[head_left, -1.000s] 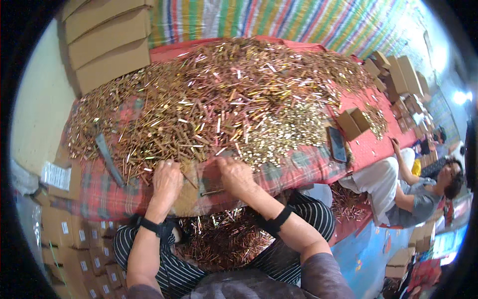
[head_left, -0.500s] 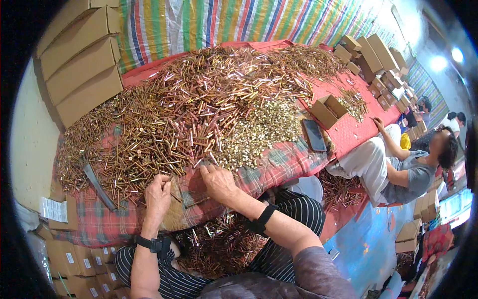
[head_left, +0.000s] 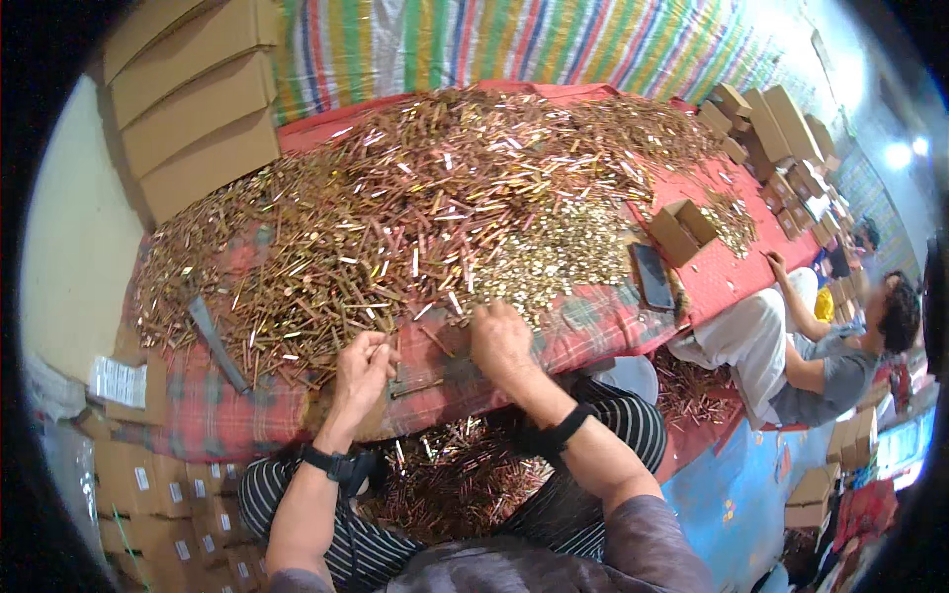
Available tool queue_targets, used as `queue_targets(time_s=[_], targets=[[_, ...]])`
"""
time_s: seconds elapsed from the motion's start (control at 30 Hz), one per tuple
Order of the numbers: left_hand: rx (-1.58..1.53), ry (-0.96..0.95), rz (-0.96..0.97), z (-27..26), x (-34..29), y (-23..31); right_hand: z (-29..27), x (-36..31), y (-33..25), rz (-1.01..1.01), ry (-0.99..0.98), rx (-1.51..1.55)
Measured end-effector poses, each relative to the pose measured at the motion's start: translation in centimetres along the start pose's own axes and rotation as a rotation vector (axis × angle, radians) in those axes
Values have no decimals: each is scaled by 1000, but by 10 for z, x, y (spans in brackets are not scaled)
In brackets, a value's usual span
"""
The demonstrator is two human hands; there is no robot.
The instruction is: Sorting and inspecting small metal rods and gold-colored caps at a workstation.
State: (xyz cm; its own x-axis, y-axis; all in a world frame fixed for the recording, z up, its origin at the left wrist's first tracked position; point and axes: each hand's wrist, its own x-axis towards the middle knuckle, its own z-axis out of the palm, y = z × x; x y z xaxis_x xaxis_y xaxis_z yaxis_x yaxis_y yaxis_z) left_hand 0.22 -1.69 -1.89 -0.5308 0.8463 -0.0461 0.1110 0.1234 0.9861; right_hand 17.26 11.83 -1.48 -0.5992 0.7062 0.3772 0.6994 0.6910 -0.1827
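Note:
My left hand [head_left: 363, 374] is above the near edge of a red plaid cloth [head_left: 242, 420], its fingers pinched together; anything between them is too small to make out. To its right, my right hand [head_left: 501, 343] has its fingers curled in at the near edge of a heap of small shiny gold-silver pieces [head_left: 559, 247]; its fingertips are partly hidden. Beyond both hands spreads a large pile of thin copper-coloured rods [head_left: 395, 212]. Between my hands a dark thin rod [head_left: 417, 387] lies on the cloth near a worn brown patch.
A curved grey strip [head_left: 215, 346] lies at the left. On the right are a phone [head_left: 651, 277], an open small carton [head_left: 682, 232] and a seated person [head_left: 840, 356]. Large cartons [head_left: 208, 148] stand at the far left. More rods [head_left: 455, 479] lie below, between my legs.
The whole view has shifted slightly. My right hand has moved away from the rods to the small shiny pieces. My left hand has lifted a little off the pile's near edge, fingers still pinched.

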Motion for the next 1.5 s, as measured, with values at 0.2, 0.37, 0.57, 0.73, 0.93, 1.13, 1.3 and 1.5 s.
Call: queue_targets(time_s=[0.2, 0.37, 0.57, 0.73, 0.93, 1.13, 1.3, 1.5], targets=[[-362, -69, -222, 3, -11, 14, -4, 1, 9, -18, -106, 123], [-391, -137, -252, 10, -15, 19, -1, 1, 7, -49, -73, 80], [-201, -93, -116, 20, -13, 16, -4, 0, -3, -85, 20, 63], [-411, -28, -118, 15, -10, 8, -4, -7, -30, -88, -211, 218], [-537, 47, -212, 12, -8, 15, 11, -8, -32, -130, -233, 163], [-693, 68, -243, 15, -7, 13, 0, -13, -39, -120, -97, 301], [-764, 10, -243, 19, -9, 9, 0, -13, -41, -161, -61, 717], [-576, -74, -311, 11, -17, 15, -9, -16, -47, 41, -269, 971]])
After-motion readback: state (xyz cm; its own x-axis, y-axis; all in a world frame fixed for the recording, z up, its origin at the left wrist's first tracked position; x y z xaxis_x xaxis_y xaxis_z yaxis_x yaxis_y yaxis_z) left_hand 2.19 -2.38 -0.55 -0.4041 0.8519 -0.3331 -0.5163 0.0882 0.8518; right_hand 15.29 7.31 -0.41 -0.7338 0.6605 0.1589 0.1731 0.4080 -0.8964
